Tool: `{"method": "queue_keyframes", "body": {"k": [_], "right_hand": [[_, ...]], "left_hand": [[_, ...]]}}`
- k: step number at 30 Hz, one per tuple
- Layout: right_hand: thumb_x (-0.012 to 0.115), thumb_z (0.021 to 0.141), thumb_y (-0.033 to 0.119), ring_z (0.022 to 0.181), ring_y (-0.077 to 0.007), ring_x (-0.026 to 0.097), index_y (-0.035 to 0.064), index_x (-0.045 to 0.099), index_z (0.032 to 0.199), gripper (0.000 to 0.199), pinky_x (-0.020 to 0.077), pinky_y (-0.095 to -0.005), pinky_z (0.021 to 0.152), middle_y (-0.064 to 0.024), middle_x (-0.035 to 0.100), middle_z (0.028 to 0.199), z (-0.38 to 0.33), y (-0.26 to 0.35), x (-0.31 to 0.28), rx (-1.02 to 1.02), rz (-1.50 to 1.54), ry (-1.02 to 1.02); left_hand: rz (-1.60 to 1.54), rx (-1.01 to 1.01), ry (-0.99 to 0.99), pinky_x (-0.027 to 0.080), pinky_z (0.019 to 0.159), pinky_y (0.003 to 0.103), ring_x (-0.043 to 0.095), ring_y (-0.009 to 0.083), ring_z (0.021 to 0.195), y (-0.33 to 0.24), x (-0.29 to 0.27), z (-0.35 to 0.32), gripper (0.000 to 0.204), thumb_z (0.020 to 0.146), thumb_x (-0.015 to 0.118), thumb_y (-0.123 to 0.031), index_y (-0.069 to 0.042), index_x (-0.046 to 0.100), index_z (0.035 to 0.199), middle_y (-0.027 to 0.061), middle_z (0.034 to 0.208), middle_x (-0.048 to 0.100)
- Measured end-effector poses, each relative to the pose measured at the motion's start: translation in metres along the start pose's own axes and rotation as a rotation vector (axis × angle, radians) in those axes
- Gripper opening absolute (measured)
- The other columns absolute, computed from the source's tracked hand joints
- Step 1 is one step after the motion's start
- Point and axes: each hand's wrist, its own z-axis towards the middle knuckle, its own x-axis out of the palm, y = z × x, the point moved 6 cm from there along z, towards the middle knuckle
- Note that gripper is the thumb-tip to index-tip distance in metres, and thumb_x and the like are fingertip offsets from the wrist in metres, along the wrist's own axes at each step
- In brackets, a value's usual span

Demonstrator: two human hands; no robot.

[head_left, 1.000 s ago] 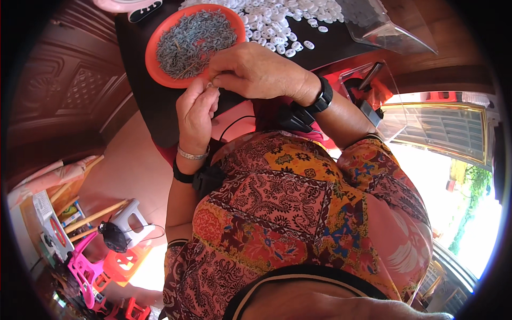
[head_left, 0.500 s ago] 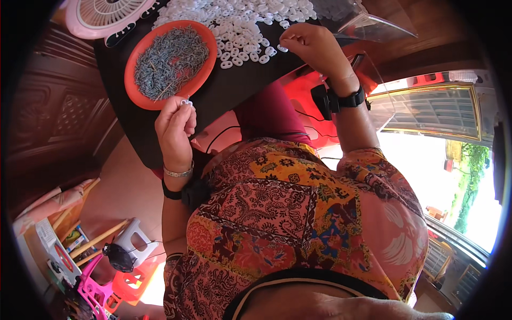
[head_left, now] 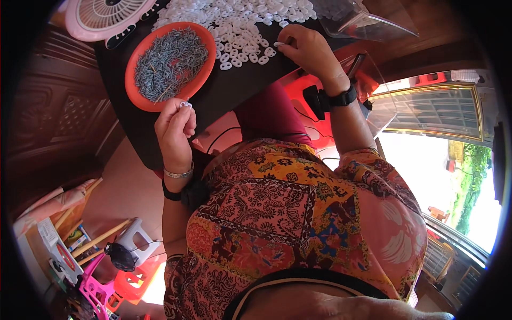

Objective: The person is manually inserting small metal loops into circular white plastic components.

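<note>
My left hand [head_left: 176,125] is closed in a pinch on a small white two-hole plastic piece [head_left: 185,104], just below the near rim of an orange oval tray [head_left: 132,90]. Small grey screws [head_left: 170,64] fill that tray. Further right, my right hand [head_left: 306,49] pinches another white plastic piece [head_left: 278,44] between thumb and fingertips. It hangs over the table beside the near right edge of a heap of the same white two-hole pieces [head_left: 240,40]. My fingers partly hide both held pieces.
The black table [head_left: 229,85] has a curved near edge. A pink fan [head_left: 109,18] stands at the far left. On the far right is a clear plastic bag or sheet [head_left: 362,24]. A red stool or chair [head_left: 314,90] shows below the table, with dark cables.
My right hand has moved slightly left, and a white piece now shows at its fingertips. My left hand stays almost still, still pinching its piece.
</note>
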Motion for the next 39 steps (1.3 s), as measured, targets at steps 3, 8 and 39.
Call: {"method": "queue_keyframes", "body": {"k": [3, 8, 39], "right_hand": [[0.066, 0.078, 0.017, 0.069, -0.0218, 0.062, 0.0082, 0.064, 0.090, 0.015, 0.0482, -0.0313, 0.063, -0.0072, 0.064, 0.078, -0.001, 0.008, -0.004, 0.022, 0.101, -0.037], [0.065, 0.082, 0.012, 0.070, -0.0089, 0.059, 0.0035, 0.063, 0.095, 0.016, 0.0463, -0.0229, 0.064, -0.0012, 0.064, 0.081, 0.000, 0.022, 0.022, 0.101, 0.830, 0.096], [0.066, 0.082, 0.008, 0.069, -0.0040, 0.055, 0.0017, 0.066, 0.092, 0.011, 0.0444, -0.0178, 0.061, 0.0006, 0.064, 0.081, -0.010, 0.126, 0.075, 0.096, 1.247, 0.301]], "left_hand": [[-0.006, -0.003, -0.007, 0.027, 0.047, 0.018, 0.036, 0.0033, 0.052, 0.000, -0.001, -0.001, 0.015, 0.089, 0.047, -0.011, -0.005, 0.051, 0.075, -0.0023, 0.062, 0.047], [-0.010, -0.014, -0.044, 0.028, 0.047, 0.018, 0.037, 0.0034, 0.052, -0.001, -0.002, -0.001, 0.015, 0.088, 0.048, -0.011, -0.004, 0.052, 0.076, -0.0018, 0.063, 0.048], [-0.068, -0.087, -0.008, 0.031, 0.046, 0.018, 0.041, 0.0035, 0.052, 0.003, 0.006, -0.002, 0.013, 0.087, 0.050, -0.014, -0.005, 0.053, 0.078, -0.0021, 0.064, 0.049]]}}
